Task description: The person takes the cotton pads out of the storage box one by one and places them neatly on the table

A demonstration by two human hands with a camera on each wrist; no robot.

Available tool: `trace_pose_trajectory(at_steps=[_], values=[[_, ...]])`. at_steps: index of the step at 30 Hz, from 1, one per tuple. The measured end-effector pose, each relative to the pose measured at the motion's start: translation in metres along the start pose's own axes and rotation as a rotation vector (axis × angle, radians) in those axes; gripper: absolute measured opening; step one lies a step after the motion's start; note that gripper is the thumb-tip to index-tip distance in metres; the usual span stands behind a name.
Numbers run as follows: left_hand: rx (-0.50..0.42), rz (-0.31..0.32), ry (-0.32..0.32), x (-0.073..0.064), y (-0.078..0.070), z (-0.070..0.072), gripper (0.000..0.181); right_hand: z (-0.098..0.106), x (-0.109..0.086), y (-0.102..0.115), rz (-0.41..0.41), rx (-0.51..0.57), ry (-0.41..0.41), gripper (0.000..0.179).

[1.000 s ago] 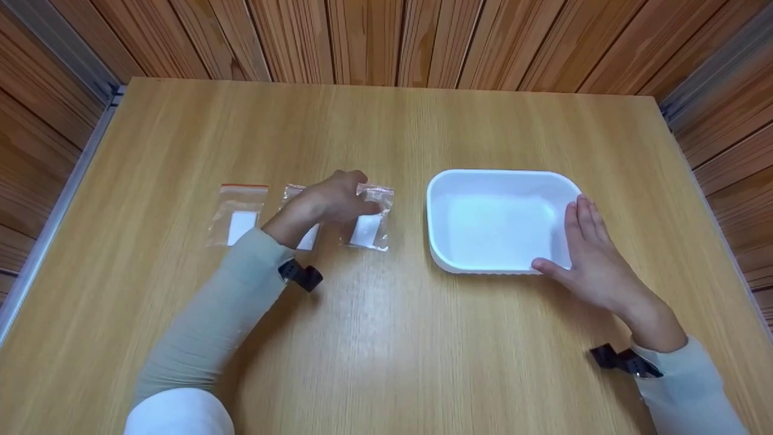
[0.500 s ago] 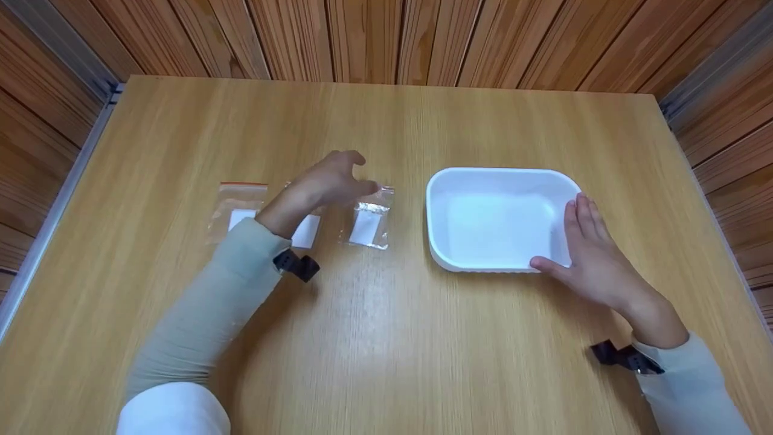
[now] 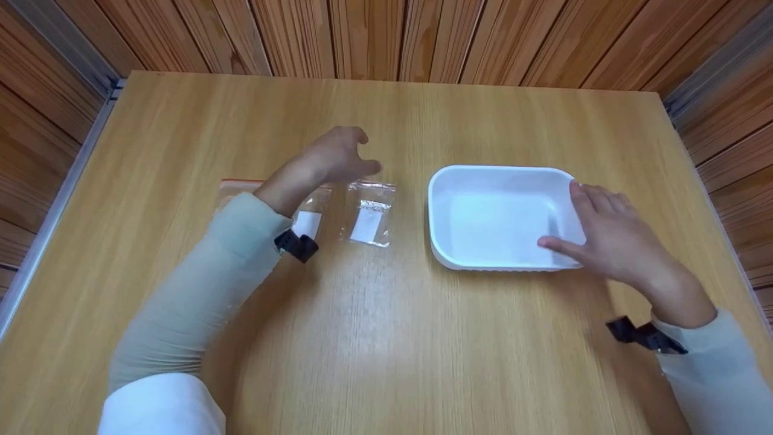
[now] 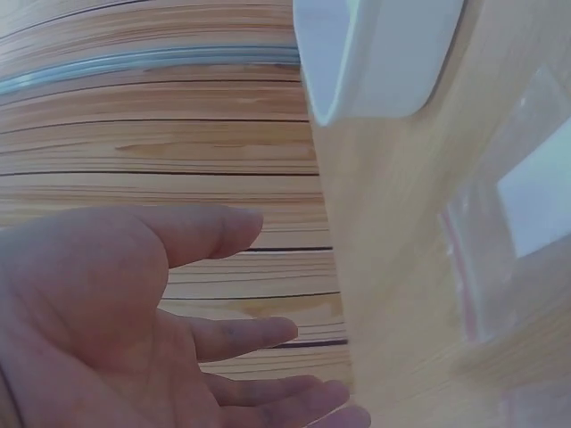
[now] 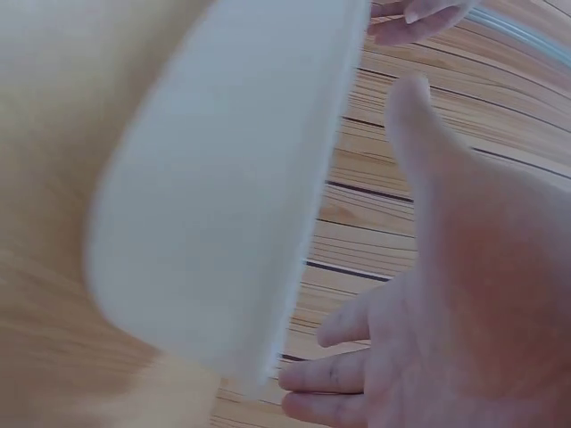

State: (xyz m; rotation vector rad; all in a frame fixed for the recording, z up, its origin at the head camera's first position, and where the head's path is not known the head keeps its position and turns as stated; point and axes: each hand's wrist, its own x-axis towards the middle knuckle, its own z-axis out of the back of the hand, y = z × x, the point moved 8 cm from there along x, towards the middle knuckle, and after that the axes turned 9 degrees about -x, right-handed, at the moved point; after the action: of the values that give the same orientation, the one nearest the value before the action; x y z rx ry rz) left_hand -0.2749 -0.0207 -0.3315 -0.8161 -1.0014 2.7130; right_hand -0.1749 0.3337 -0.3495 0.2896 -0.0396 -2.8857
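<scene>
My left hand is raised just beyond the rightmost small zip bag, its thumb and fingers apart and nothing between them. In the left wrist view, the palm of that hand shows bare beside a bag with a red seal strip. My right hand hovers at the right end of a white plastic tub, fingers spread. The right wrist view has a gap between this palm and the tub's outer wall. Each visible bag contains a white rectangle.
A middle zip bag lies partly under the left forearm. Another zip bag, red-edged, is mostly covered by the sleeve. The wooden tabletop meets plank walls at the back and sides.
My left hand has moved up and away from the rightmost bag, leaving it lying flat. My right hand has lifted and shifted slightly right from the tub's end. Tub and bags stay in place.
</scene>
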Motion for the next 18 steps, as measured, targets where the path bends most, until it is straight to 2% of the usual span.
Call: trace_pose_trajectory(at_steps=[4, 9, 13, 18], values=[[0.104, -0.031, -0.045, -0.005, -0.016, 0.016, 0.068, 0.033, 0.008, 0.003, 0.025, -0.024, -0.029, 0.097], [0.259, -0.118, -0.177, -0.012, -0.045, 0.041, 0.064, 0.077, 0.023, 0.005, 0.016, -0.026, -0.028, 0.089], [0.343, -0.124, -0.240, -0.012, -0.064, 0.061, 0.061, 0.110, 0.037, 0.005, -0.024, -0.008, -0.026, 0.087], [0.367, -0.108, -0.314, -0.007, -0.079, 0.085, 0.065, 0.142, 0.056, 0.013, -0.069, 0.030, -0.064, 0.081]])
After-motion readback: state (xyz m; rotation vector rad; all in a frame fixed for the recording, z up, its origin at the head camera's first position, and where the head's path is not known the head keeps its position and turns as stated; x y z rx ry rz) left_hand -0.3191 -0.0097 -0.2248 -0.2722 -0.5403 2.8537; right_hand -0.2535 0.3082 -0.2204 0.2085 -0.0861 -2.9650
